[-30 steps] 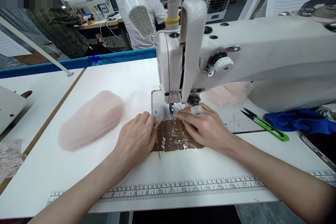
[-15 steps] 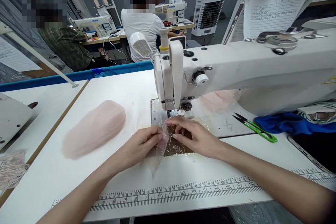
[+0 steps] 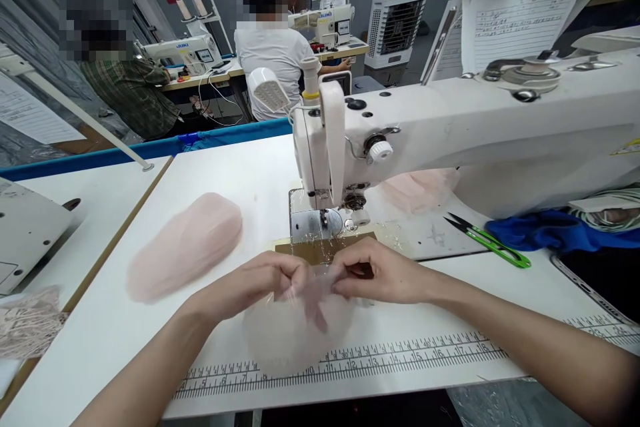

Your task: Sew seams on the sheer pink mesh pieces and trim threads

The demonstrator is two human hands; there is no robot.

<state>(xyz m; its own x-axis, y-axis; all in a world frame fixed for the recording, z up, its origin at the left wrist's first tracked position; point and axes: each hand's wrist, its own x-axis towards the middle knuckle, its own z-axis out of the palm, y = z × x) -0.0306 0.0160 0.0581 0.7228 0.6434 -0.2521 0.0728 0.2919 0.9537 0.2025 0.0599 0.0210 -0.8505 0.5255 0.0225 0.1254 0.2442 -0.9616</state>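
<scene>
A thin, sheer pinkish fabric piece (image 3: 295, 340) hangs between my two hands, spread over the table's front part and partly see-through. My left hand (image 3: 270, 280) pinches its upper edge. Just to the right, my right hand (image 3: 375, 270) grips the same edge between thumb and fingers. Both hands are in front of the sewing machine's needle area (image 3: 324, 219), apart from the presser foot. A brown patch (image 3: 310, 252) with loose thread bits lies between the hands and the metal needle plate (image 3: 305, 225).
To the left lies a pale pink fabric pile (image 3: 187, 247); more pink fabric (image 3: 420, 188) sits behind the machine head. Green thread snips (image 3: 493, 243) lie at right by a blue cloth (image 3: 535, 225). A ruler strip (image 3: 400, 355) runs along the front edge. Two people sit at machines beyond.
Both hands have drawn back from the needle area toward me with the fabric, which is now spread wider. My right hand has closed on the fabric's edge. The view has shifted slightly.
</scene>
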